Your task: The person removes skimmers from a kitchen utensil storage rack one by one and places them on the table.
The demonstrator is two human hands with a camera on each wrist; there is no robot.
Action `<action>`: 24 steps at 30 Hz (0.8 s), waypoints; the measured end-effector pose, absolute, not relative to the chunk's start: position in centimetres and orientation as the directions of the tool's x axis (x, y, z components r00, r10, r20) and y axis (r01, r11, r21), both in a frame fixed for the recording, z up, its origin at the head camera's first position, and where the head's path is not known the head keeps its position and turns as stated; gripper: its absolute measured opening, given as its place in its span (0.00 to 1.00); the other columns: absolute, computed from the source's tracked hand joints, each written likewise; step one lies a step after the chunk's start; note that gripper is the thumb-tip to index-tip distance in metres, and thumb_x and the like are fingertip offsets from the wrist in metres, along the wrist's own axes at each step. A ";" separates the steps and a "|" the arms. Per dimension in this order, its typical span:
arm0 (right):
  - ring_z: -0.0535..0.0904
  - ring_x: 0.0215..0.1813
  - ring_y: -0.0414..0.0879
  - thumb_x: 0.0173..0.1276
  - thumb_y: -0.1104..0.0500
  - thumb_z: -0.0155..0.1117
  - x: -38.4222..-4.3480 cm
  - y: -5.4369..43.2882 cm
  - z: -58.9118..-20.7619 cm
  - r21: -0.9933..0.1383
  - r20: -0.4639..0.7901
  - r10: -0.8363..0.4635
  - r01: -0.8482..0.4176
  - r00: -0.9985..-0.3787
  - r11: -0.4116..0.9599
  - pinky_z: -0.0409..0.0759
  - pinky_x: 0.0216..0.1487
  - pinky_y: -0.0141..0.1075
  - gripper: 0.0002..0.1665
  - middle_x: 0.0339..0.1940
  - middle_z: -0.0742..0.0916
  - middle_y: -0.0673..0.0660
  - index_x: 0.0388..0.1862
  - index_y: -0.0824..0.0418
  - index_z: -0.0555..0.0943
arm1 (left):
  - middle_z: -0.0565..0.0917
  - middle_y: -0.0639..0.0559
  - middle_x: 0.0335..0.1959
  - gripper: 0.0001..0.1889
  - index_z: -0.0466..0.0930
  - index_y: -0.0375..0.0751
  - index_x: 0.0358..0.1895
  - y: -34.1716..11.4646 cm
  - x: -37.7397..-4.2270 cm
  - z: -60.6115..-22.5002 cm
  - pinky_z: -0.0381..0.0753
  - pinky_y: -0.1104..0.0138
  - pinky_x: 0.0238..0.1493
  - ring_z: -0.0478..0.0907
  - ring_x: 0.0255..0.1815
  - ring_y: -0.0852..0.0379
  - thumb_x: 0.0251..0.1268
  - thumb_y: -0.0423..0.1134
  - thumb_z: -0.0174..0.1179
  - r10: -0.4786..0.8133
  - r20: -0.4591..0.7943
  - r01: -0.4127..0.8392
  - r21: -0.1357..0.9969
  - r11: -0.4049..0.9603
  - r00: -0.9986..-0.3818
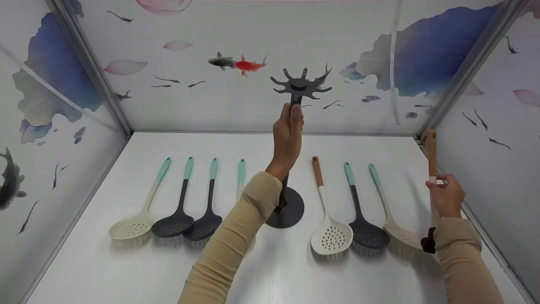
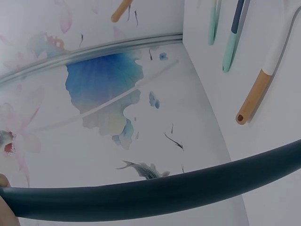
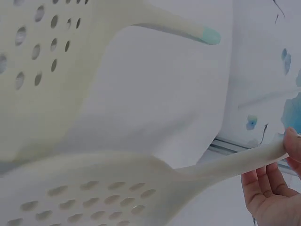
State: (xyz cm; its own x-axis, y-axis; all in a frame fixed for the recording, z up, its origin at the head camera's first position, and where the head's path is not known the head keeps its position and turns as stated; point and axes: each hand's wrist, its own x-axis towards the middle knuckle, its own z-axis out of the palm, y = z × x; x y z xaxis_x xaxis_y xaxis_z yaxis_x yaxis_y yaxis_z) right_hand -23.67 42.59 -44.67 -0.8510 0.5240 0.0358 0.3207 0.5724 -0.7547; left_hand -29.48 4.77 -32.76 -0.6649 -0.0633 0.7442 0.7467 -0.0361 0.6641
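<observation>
A black utensil stand [image 1: 300,85] with a crown of curved hooks rises from a round base [image 1: 293,213]. My left hand [image 1: 287,137] grips its pole just below the hooks. The dark pole [image 2: 155,195] crosses the left wrist view, with only a bit of the hand at the left edge. At the right side, my right hand [image 1: 449,196] pinches a cream skimmer with a wooden handle [image 1: 431,152] by its pale neck. Its perforated head [image 3: 103,202] fills the lower left of the right wrist view; my sleeve hides it in the head view.
Left of the stand lie a cream skimmer [image 1: 133,226], two black skimmers [image 1: 172,226] and a partly covered mint-handled utensil [image 1: 241,171]. Right of it lie a white wooden-handled skimmer [image 1: 332,236], a black one [image 1: 369,233] and a cream one [image 1: 403,234]. Printed walls [image 1: 253,25] enclose the white table.
</observation>
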 end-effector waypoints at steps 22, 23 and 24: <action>0.77 0.45 0.64 0.69 0.65 0.45 -23.3 43.3 -46.7 -0.638 0.075 0.358 0.231 -0.931 0.735 0.72 0.32 0.32 0.20 0.51 0.78 0.78 0.52 0.76 0.74 | 0.60 0.57 0.17 0.30 0.62 0.37 0.28 4.9 -29.8 -33.0 0.56 0.72 0.22 0.55 0.18 0.62 0.68 0.64 0.35 -0.073 0.749 0.753 0.656 -0.052 -0.658; 0.75 0.49 0.67 0.69 0.64 0.44 -23.3 43.4 -46.7 -0.630 0.023 0.321 0.235 -0.947 0.740 0.74 0.36 0.36 0.22 0.53 0.75 0.79 0.56 0.76 0.72 | 0.60 0.57 0.17 0.30 0.62 0.37 0.28 4.9 -29.8 -33.0 0.55 0.72 0.22 0.55 0.18 0.62 0.68 0.64 0.36 -0.075 0.750 0.754 0.655 -0.055 -0.657; 0.72 0.52 0.69 0.68 0.63 0.43 -23.3 43.6 -46.6 -0.625 -0.038 0.278 0.240 -0.960 0.743 0.75 0.40 0.40 0.24 0.56 0.72 0.81 0.59 0.76 0.69 | 0.60 0.57 0.17 0.30 0.62 0.37 0.28 4.9 -29.8 -33.0 0.55 0.72 0.22 0.55 0.18 0.62 0.68 0.64 0.36 -0.076 0.751 0.755 0.653 -0.057 -0.656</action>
